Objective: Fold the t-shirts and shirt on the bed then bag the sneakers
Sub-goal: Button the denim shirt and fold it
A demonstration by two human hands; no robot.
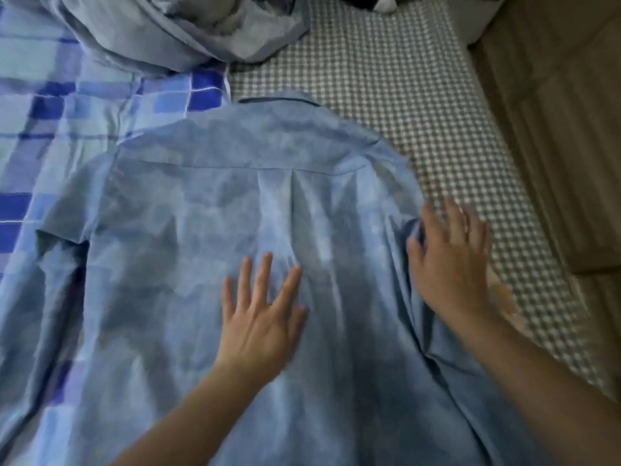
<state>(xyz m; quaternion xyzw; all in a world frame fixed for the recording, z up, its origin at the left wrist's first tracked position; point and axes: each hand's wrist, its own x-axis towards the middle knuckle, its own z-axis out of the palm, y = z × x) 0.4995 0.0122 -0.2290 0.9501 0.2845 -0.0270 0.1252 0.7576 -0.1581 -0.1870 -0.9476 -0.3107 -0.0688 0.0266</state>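
The shirt (208, 230) lies face down on the bed (420, 105), back panel up and collar (275, 97) at the far end, spread wide so that its sides can be folded in toward the centre pleat. The left hand (258, 317) rests flat on the middle of the back, fingers straight and spread, its grip apart and holding nothing; it seems placed there to pin the cloth while the other side is worked. The right hand (450, 260) lies at the shirt's right edge, fingers extended, touching the bunched fabric near the armhole (it is blurred, so whether the thumb catches a fold I cannot tell); its grip looks apart too.

The shirt is thin, pale blue woven cotton, soft and creased, with a yoke seam and a box pleat down the back. It lies half on a blue plaid sheet (50, 105) and half on a nubby grey-and-white checked cover. A rumpled blue garment (174, 25) sits heaped beyond the collar. No sneakers show.
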